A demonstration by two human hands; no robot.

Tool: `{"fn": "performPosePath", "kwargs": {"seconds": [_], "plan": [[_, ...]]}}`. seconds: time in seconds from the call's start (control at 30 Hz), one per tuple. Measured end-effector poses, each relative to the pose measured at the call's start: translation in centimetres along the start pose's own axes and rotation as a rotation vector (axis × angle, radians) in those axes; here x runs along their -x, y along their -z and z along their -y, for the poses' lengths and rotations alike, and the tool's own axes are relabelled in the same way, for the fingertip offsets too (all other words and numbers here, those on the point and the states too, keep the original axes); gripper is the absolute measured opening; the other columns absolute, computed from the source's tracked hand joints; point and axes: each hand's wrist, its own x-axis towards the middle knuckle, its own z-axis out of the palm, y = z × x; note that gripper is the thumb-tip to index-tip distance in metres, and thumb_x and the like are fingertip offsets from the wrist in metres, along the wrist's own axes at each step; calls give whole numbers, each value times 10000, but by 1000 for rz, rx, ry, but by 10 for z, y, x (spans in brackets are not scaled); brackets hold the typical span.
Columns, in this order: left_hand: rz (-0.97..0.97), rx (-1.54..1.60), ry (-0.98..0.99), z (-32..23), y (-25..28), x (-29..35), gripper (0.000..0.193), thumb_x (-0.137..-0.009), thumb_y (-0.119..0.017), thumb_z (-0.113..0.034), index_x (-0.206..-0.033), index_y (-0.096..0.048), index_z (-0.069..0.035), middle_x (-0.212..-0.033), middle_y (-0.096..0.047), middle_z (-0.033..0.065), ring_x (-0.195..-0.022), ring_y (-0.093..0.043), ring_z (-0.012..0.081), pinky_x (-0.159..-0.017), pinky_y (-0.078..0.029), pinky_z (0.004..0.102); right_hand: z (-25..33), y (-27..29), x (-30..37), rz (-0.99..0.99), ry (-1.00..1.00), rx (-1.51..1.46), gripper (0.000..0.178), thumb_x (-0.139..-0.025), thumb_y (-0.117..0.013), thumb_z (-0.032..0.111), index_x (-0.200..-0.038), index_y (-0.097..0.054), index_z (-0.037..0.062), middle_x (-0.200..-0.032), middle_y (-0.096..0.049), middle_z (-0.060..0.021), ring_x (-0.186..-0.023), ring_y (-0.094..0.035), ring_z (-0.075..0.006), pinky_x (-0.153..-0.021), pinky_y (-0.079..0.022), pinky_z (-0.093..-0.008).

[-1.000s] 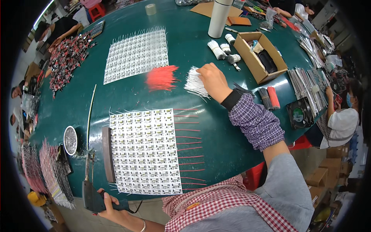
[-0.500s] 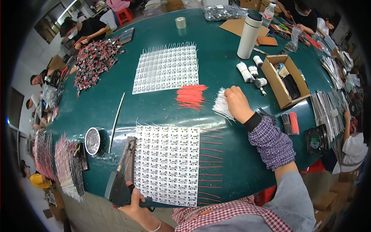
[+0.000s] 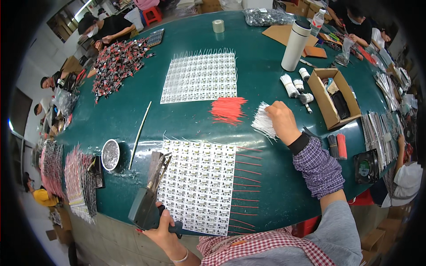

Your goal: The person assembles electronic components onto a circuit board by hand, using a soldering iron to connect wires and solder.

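Observation:
My left hand is closed round the handle of a dark soldering gun. Its metal tip reaches over the far left corner of a white circuit-board panel in front of me. Red wires stick out in a row from the panel's right edge. My right hand is at a pile of white wires, fingers bent together on its right side; what lies between the fingertips is too small to make out. Left of that pile is a pile of red wires.
Farther back lies a second panel edged with white wires. A small bowl and a thin stick are to the left. On the right stand a cardboard box, wire bundles and a white flask. Co-workers sit around the table.
The whole view has shifted, so things appear farther right. The soldering gun's tip has moved slightly right over the panel's corner. My right hand stays at the white wires.

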Motion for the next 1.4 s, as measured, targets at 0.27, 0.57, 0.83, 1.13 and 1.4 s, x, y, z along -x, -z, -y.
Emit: {"fn": "performPosePath", "kwargs": {"seconds": [0.27,0.57,0.83,1.13,1.4], "plan": [[36,22,24,4,4,0,399,-736,-647,90,-1126,-566,108,-987,-647,209,-481,-498,126,-419,-380,235,7,12,-2,-7,48,-30,122,-837,-554,-27,-899,-652,10,-824,-579,-129,-834,-595,-320,-723,-485,-417],[42,81,47,0,4,3,501,-721,-639,126,-1210,-540,80,-1011,-645,211,-514,-520,134,-423,-388,241,15,31,-8,62,153,13,159,-755,-572,-54,-869,-656,16,-824,-584,-117,-843,-609,-305,-745,-518,-401],[99,81,48,-3,2,4,481,-733,-665,123,-1196,-543,81,-1012,-655,190,-546,-549,133,-431,-414,248,93,47,-33,330,505,368,43,-702,-676,74,-740,-695,66,-790,-620,-78,-826,-622,-251,-634,-516,-350],[132,79,82,-7,-5,8,489,-722,-676,90,-1191,-542,62,-1001,-644,196,-519,-542,144,-420,-422,253,116,15,-24,559,565,436,58,-697,-705,99,-733,-723,58,-797,-651,-93,-811,-624,-245,-613,-514,-331],[210,329,273,3,-7,-5,516,-741,-666,75,-1234,-512,77,-1002,-636,216,-492,-548,173,-409,-451,260,98,27,3,353,337,-84,156,-715,-633,-66,-853,-620,7,-881,-577,-112,-844,-571,-307,-732,-517,-374]]}}
